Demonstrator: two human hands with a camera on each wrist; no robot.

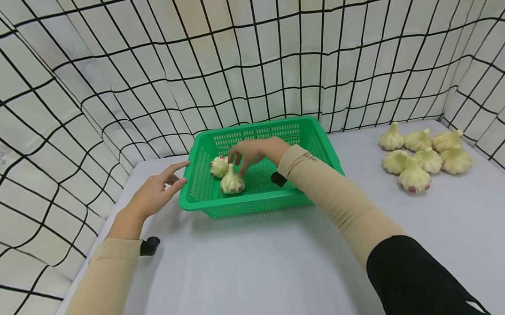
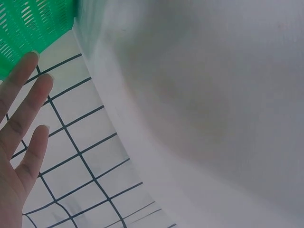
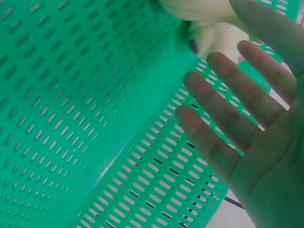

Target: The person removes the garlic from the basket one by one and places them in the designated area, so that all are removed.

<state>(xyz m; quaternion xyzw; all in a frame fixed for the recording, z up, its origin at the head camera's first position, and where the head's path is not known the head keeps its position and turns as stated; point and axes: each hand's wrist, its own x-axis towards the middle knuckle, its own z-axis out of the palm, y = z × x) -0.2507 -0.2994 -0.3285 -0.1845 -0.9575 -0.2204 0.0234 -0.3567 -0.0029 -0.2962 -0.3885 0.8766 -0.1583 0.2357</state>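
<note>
A green plastic basket (image 1: 254,199) with slotted walls stands on the table. Two garlic bulbs lie inside at its left: one garlic bulb (image 1: 232,183) in front with its stem up, another garlic bulb (image 1: 219,167) behind it. My right hand (image 1: 254,152) reaches into the basket, thumb and forefinger beside the front bulb's stem. In the right wrist view the fingers (image 3: 232,92) are spread and fairly straight; whether the thumb touches the bulb (image 3: 204,9) cannot be told. My left hand (image 1: 156,192) is at the basket's left rim, fingers extended, fingertips at the edge.
Several more garlic bulbs (image 1: 428,159) are grouped on the white table (image 1: 257,270) at the right. Black netting (image 1: 274,72) over white walls encloses the back and sides, close behind the basket.
</note>
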